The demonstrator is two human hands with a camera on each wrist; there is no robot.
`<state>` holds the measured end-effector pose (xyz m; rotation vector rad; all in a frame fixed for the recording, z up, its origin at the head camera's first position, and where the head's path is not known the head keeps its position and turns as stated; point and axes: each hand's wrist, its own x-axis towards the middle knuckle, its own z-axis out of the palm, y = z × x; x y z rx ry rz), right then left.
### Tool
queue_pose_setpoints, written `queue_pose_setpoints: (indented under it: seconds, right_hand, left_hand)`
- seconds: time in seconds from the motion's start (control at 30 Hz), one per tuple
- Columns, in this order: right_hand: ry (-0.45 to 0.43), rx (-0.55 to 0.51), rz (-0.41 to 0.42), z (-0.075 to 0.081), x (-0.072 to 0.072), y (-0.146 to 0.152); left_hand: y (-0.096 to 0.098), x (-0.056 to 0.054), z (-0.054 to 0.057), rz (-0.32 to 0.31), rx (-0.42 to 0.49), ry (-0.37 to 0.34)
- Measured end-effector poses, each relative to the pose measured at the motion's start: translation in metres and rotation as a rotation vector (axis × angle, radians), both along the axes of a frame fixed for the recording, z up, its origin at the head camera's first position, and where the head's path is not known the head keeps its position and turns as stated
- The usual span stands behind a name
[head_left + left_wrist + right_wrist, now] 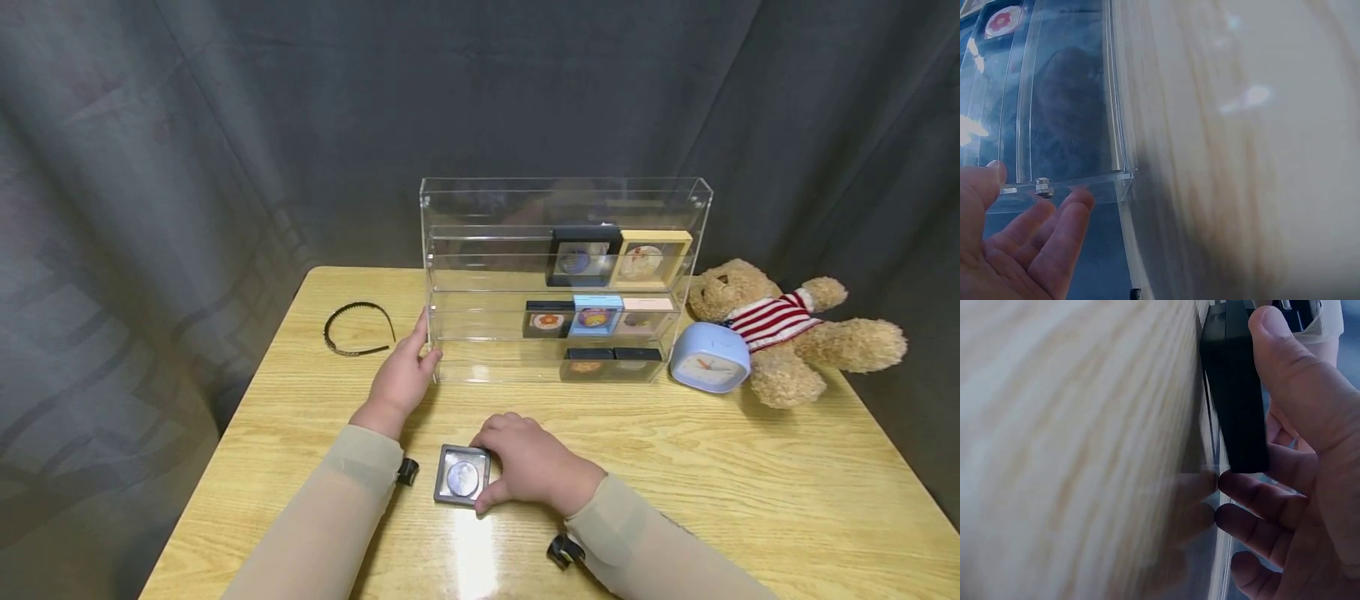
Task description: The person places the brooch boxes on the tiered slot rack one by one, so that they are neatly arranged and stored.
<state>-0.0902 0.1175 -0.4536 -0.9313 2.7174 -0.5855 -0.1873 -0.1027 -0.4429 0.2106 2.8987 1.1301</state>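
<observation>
A clear acrylic display rack (495, 317) stands upright on the table, with tiers that hold small framed pieces on its right half. My left hand (400, 375) holds the rack's left side edge near the bottom. In the left wrist view, the thumb is at one side of the clear side panel (1060, 187) and the fingers are at the other. Nearer the front, my right hand (536, 462) grips a small dark square display frame (462, 475) with a round silvery disc inside. Seen from the right wrist, the thumb and fingers pinch the frame's (1235, 400) edges, low over the wood.
The rack holds a black frame (558, 258) and a yellow frame (686, 242) on an upper tier, and several others below. A blue clock (710, 357) and a teddy bear (776, 325) lie to the right. A black headband (360, 352) lies left.
</observation>
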Motion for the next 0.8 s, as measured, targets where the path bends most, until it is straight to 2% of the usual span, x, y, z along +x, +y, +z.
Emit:
queue_pose_setpoints:
  seconds: [0.37,0.57,0.8]
  right_hand:
    - [-0.082,-0.107,-0.130,0.004,-0.004,0.006]
    - [-0.133,-0.190,-0.253,0.010,-0.010,0.015]
    - [-0.075,-0.230,-0.370,0.019,-0.018,0.028]
  left_hand:
    - [0.000,0.001,0.000,0.008,-0.009,-0.005]
    - [0.001,0.001,0.000,0.002,-0.006,0.008]
    - [0.000,0.001,-0.001,-0.001,-0.004,0.014]
